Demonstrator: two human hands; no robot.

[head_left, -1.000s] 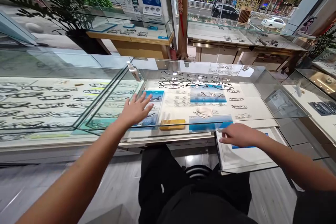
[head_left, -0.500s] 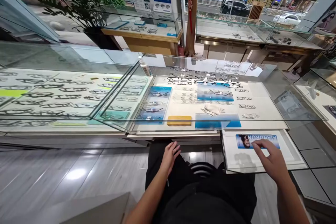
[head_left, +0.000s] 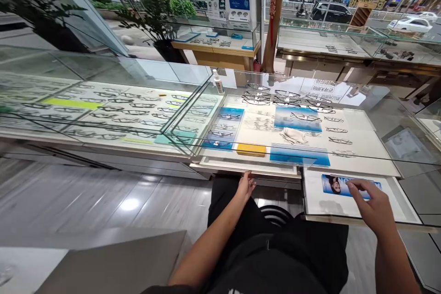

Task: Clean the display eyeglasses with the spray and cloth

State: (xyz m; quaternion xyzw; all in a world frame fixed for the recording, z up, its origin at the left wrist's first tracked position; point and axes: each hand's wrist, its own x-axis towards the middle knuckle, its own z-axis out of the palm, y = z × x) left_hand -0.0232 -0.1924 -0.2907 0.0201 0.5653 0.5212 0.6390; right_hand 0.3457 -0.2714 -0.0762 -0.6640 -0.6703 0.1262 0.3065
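At counter (head_left: 375, 147), left hand (head_left: 244, 189) half-curled at drawer (head_left: 223, 168), right hand (head_left: 376, 206) near-pinched over card (head_left: 332, 184); fingers' hold unclear. Said drawer likely rigid, smooth-sliding; best gripped by front.

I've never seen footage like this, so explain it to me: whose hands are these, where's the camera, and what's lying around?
There's no machine: these are a person's bare hands, filmed by one head-worn camera looking forward and down. Ahead is a clear glass display counter with rows of thin-framed eyeglasses, a yellow rectangular block-like item, a crumpled pale cloth and a small white spray bottle. The left hand is at the front edge of a shallow white drawer under the counter. The right hand, thumb and finger close together, is above a blue printed card in an open white tray-like drawer. Whether it holds anything, I can't tell.
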